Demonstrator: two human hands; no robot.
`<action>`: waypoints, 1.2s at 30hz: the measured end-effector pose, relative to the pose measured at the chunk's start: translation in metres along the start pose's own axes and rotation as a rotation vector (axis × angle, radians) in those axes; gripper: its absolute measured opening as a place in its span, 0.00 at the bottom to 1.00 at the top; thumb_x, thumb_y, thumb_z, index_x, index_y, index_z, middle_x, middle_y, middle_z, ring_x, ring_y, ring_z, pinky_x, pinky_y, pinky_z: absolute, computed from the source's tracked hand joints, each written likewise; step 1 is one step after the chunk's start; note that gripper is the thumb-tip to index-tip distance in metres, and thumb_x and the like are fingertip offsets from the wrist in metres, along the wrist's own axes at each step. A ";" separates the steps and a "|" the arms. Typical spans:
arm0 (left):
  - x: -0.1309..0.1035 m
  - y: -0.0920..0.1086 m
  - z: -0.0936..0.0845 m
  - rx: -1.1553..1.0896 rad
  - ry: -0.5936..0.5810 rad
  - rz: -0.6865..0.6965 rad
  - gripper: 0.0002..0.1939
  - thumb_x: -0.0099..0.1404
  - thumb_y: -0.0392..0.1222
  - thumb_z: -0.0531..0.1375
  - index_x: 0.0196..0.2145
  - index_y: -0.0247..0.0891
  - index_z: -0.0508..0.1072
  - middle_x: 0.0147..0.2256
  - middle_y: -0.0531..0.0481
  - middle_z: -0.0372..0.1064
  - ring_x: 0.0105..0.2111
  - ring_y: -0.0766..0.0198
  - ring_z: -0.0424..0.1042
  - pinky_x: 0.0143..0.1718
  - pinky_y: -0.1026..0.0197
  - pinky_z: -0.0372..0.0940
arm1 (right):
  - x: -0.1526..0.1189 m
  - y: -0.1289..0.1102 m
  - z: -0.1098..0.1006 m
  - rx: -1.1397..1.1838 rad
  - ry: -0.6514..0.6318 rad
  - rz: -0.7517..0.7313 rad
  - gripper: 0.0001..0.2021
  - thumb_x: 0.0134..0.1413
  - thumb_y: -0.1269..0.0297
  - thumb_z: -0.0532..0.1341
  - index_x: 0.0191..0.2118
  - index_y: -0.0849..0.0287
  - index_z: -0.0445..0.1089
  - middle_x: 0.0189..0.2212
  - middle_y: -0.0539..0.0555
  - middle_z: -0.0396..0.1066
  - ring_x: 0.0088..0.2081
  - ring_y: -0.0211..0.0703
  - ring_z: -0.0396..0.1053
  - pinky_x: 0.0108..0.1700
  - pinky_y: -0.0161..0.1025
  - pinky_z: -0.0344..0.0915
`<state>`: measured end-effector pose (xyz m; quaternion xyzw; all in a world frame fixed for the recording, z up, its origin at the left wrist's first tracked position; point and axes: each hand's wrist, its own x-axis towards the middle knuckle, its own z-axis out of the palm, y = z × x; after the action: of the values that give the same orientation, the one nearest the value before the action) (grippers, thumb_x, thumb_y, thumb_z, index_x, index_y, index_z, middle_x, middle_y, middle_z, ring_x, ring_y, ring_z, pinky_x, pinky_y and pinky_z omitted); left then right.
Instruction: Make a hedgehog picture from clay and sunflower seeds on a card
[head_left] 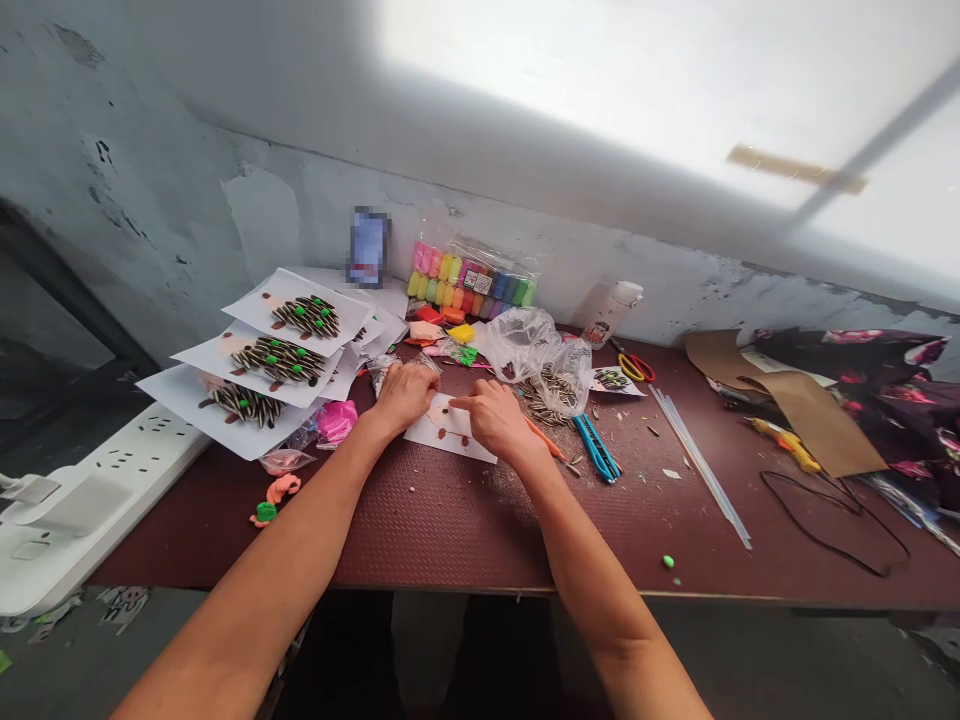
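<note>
A small white card [457,447] lies on the table in front of me. It bears a pale peach shape with small brown pieces and a dark dot. My left hand [407,392] is closed at the card's upper left edge, its fingertips mostly hidden. From the other side, my right hand [495,415] reaches over the card, index finger stretched out to the dark dot and the rest curled under. Nothing shows in that hand. Beside it lie a strip of orange clay [545,438], a blue utility knife [597,450] and a heap of striped seeds [551,392] partly under a clear plastic bag [525,340].
At left, finished-looking seed hedgehog cards [296,335] are stacked near a white power strip [112,500]. Behind stand a phone [368,247], a pack of coloured clay [472,280] and a white bottle [613,313]. Rightward lie scissors [636,366], glue sticks [701,465] and a yellow glue gun [786,443].
</note>
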<state>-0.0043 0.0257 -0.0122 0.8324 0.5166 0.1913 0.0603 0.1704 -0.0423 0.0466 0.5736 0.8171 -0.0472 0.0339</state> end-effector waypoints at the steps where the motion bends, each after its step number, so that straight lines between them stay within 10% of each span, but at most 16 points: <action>1: 0.000 0.000 0.000 0.001 0.003 0.005 0.13 0.61 0.35 0.55 0.33 0.41 0.80 0.37 0.44 0.81 0.43 0.49 0.75 0.46 0.50 0.63 | 0.000 0.000 0.001 0.001 -0.003 -0.003 0.23 0.69 0.70 0.51 0.61 0.43 0.74 0.48 0.60 0.70 0.51 0.53 0.64 0.50 0.44 0.53; 36: -0.001 0.002 -0.002 -0.007 -0.038 -0.015 0.14 0.63 0.32 0.55 0.37 0.40 0.81 0.40 0.43 0.77 0.44 0.49 0.74 0.47 0.49 0.63 | 0.003 -0.001 0.005 -0.008 -0.052 0.041 0.23 0.70 0.68 0.52 0.63 0.41 0.70 0.47 0.59 0.69 0.51 0.51 0.65 0.51 0.42 0.56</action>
<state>-0.0034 0.0238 -0.0096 0.8318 0.5210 0.1768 0.0744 0.1686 -0.0402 0.0412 0.5885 0.8043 -0.0581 0.0586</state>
